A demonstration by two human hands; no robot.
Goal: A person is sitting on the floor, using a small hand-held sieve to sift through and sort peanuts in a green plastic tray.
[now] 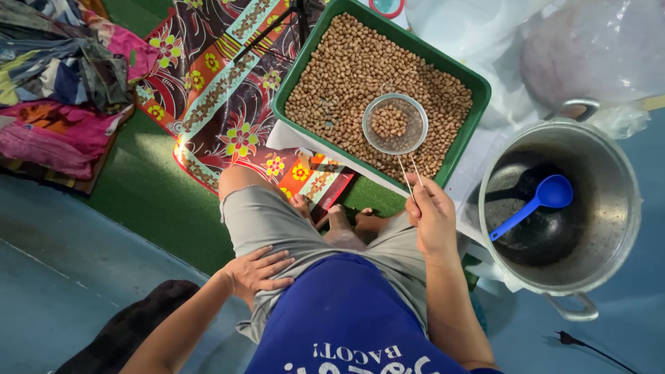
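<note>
View from above of a person seated cross-legged on a blue painted floor (55, 277) partly covered by a green mat (149, 187) and a patterned red floral cloth (222, 104). In front sits 1 rectangular green plastic tray (478, 90) filled with a layer of tan peanuts (353, 62). The right hand (431, 215) pinches the thin wire handle of 1 small round metal mesh strainer (395, 125), fingers closed on it; the strainer hangs just over the tray's near half and carries a small heap of peanuts. The left hand (260, 271) lies flat with fingers spread on the left thigh, holding nothing. To the right of the tray stands 1 large round aluminium pot (609, 228) with 2 side handles; inside it lies 1 blue plastic ladle (533, 204). Beyond the pot are crumpled clear plastic bags (554, 41). A heap of colourful folded fabrics (62, 83) lies far left. A dark cloth (131, 325) lies by the left arm. A black power plug (564, 338) rests on the floor, lower right.
</note>
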